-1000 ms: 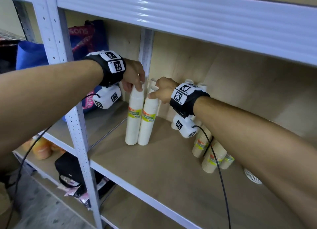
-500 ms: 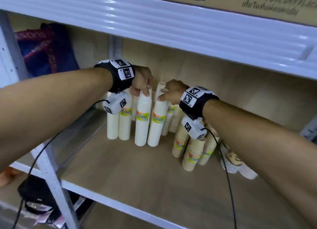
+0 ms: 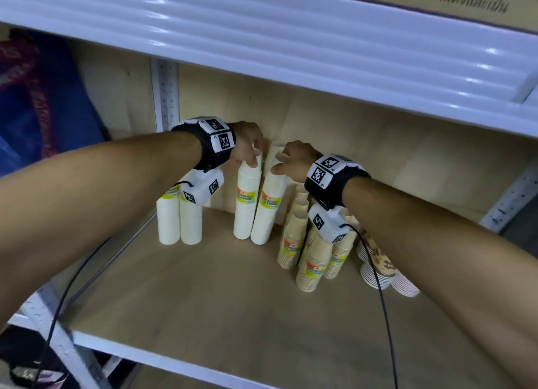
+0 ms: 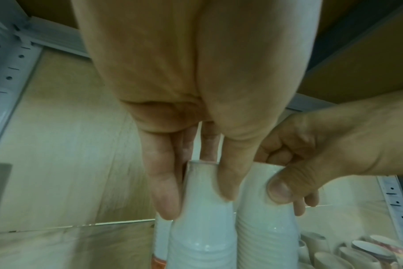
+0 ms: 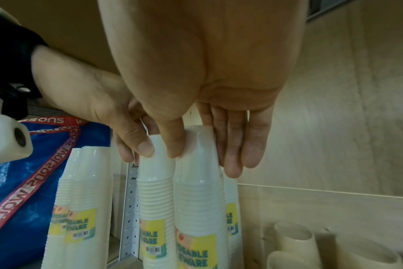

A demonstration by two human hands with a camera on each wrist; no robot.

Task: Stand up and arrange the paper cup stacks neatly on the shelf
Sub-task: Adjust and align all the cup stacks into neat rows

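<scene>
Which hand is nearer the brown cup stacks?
Right. The right hand grips a white stack just left of the brown cup stacks; the left hand holds the stack farther left.

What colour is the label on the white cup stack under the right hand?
Mostly yellow with green lettering and a barcode, on the cup stack; the right wrist view shows it best.

left hand point(image 4: 196, 127) grips left cup stack point(image 4: 203, 227) | right hand point(image 4: 322, 154) grips right cup stack point(image 4: 267, 236)
</scene>
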